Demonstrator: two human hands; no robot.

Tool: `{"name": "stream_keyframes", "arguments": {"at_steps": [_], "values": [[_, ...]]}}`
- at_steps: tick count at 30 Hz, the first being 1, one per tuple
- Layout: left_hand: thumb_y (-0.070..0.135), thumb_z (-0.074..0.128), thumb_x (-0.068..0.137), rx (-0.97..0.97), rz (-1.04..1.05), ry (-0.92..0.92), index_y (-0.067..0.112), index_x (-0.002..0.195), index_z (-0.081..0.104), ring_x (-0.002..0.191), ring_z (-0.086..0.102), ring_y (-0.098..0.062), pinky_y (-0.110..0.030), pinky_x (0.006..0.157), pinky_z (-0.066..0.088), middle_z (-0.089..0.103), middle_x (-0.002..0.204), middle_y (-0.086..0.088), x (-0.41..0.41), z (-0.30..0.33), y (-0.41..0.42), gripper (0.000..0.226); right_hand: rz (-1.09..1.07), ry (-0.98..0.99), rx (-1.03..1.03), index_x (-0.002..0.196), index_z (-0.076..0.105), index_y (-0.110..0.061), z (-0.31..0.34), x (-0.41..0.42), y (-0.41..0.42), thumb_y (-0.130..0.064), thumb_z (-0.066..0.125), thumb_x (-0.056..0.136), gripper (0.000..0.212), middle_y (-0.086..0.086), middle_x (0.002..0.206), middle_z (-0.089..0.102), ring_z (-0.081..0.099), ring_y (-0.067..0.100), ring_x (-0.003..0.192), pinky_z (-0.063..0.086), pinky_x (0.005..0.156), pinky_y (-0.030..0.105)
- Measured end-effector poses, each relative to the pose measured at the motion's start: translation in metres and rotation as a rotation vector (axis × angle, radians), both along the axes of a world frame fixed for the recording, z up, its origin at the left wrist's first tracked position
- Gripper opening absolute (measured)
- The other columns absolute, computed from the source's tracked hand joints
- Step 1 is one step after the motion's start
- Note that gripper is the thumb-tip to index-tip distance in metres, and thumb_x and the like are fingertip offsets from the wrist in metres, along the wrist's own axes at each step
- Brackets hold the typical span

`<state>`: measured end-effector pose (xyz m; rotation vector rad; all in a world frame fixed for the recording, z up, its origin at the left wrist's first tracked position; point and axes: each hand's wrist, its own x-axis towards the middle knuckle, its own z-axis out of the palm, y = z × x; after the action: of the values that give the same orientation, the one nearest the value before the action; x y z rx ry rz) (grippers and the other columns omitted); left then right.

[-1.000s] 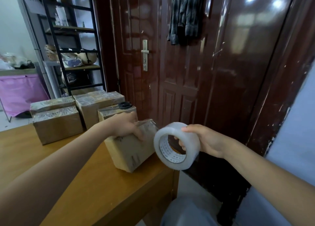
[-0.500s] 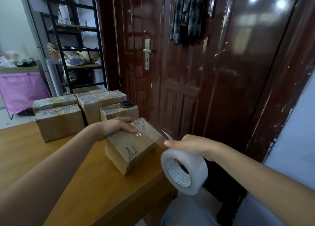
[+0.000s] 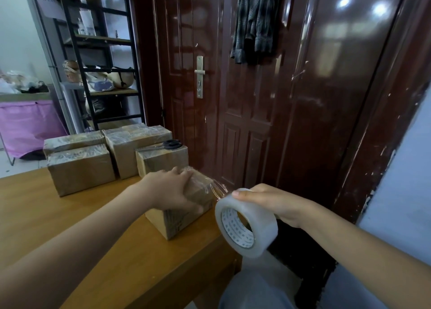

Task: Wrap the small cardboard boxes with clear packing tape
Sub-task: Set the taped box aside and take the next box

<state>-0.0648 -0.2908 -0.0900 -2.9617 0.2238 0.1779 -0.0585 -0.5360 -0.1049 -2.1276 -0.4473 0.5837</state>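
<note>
A small cardboard box (image 3: 177, 220) stands near the right corner of the wooden table (image 3: 70, 234). My left hand (image 3: 170, 189) lies over its top, fingers wrapped down the near side. A strip of clear tape (image 3: 215, 187) runs from the box's far right edge to the roll of clear packing tape (image 3: 247, 222). My right hand (image 3: 268, 201) grips that roll from above, just off the table's right edge.
Several taped boxes (image 3: 81, 168) stand at the back of the table, one with black scissors (image 3: 171, 144) on top. A dark red door (image 3: 245, 87) is close behind, a black shelf rack (image 3: 98, 59) at the left. My knee (image 3: 256, 292) is below the roll.
My left hand slid from the box's far side across its top. My right hand dropped the roll lower and pulled a strip of tape out from the box.
</note>
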Motion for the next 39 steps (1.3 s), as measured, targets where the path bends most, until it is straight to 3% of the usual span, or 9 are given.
{"name": "stream_keyframes", "arguments": {"at_steps": [6,10,12,16,20,23,29,35,39], "values": [[0.050,0.068,0.081,-0.259,0.071,0.022,0.021,0.148,0.030,0.095,0.056,-0.019,-0.027,0.073,0.049,0.055,0.110,0.001,0.010,0.009,0.003,0.082,0.051,0.103,0.083,0.096,0.068,-0.016,0.008,0.000,-0.004,-0.055,0.056,0.086,0.043,-0.009,0.075,0.071,0.067,0.002,0.074,0.049,0.074,0.021],[0.041,0.078,0.074,-0.546,0.144,0.120,0.020,0.143,0.043,0.107,0.053,-0.022,-0.032,0.083,0.049,0.052,0.120,-0.002,0.021,0.016,0.015,0.080,0.064,0.131,-0.288,0.131,0.057,-0.004,0.011,0.002,0.008,-0.086,0.061,0.059,0.109,0.013,0.131,0.061,0.058,0.026,0.121,0.044,0.102,0.036],[0.034,0.079,0.074,-0.669,0.172,0.141,0.020,0.141,0.046,0.107,0.053,-0.022,-0.031,0.080,0.048,0.052,0.121,-0.002,0.025,0.015,0.018,0.076,0.044,0.100,-0.456,0.141,0.046,-0.004,0.004,0.003,0.013,-0.079,0.053,0.075,0.100,0.012,0.145,0.048,0.047,0.029,0.132,0.039,0.108,0.035],[0.031,0.083,0.067,-0.917,0.266,0.303,0.013,0.118,0.062,0.091,0.067,-0.022,-0.028,0.070,0.052,0.069,0.103,-0.004,0.030,0.018,0.022,0.058,0.024,0.126,-0.420,0.117,0.064,-0.008,0.005,0.004,0.020,-0.075,0.046,0.080,0.079,0.007,0.121,0.065,0.060,0.024,0.116,0.044,0.105,0.036],[0.047,0.088,0.024,-1.122,0.315,0.430,0.012,0.115,0.066,0.086,0.073,-0.024,-0.030,0.074,0.053,0.075,0.098,-0.009,0.030,0.004,0.036,0.100,-0.120,0.034,-0.300,0.104,0.064,-0.009,0.015,0.007,0.020,-0.081,0.047,0.071,0.080,-0.003,0.093,0.068,0.063,0.015,0.096,0.049,0.086,0.027],[0.037,0.082,0.065,-1.152,0.281,0.308,0.026,0.129,0.060,0.105,0.065,-0.021,-0.032,0.087,0.049,0.067,0.121,-0.005,0.028,0.000,0.040,0.068,-0.152,-0.008,-0.197,0.091,0.065,-0.014,0.013,0.010,0.019,-0.075,0.049,0.079,0.064,-0.010,0.080,0.066,0.062,0.006,0.077,0.047,0.067,0.018],[0.026,0.049,0.100,-0.596,-0.003,-0.087,0.038,0.129,0.058,0.127,0.047,-0.016,-0.031,0.104,0.034,0.052,0.137,0.004,0.019,0.002,0.019,0.033,-0.057,0.014,-0.145,0.110,0.068,-0.010,0.012,-0.001,0.019,-0.068,0.052,0.082,0.067,0.007,0.104,0.073,0.070,0.019,0.097,0.053,0.095,0.033],[0.078,0.040,0.083,-0.206,-0.025,-0.166,0.025,0.145,0.039,0.120,0.053,-0.021,-0.041,0.104,0.036,0.053,0.135,-0.001,0.003,-0.004,-0.001,0.081,-0.010,0.072,-0.037,0.114,0.067,-0.017,0.010,-0.006,0.009,-0.066,0.054,0.075,0.064,0.003,0.111,0.072,0.068,0.015,0.103,0.050,0.097,0.029],[0.067,0.054,0.084,-0.054,-0.032,-0.170,0.023,0.148,0.025,0.123,0.051,-0.026,-0.037,0.093,0.050,0.041,0.146,-0.007,0.003,-0.011,-0.008,0.084,0.055,0.147,0.082,0.122,0.059,-0.019,0.003,-0.009,0.000,-0.050,0.071,0.078,0.056,0.010,0.122,0.066,0.064,0.024,0.113,0.049,0.101,0.037]]}}
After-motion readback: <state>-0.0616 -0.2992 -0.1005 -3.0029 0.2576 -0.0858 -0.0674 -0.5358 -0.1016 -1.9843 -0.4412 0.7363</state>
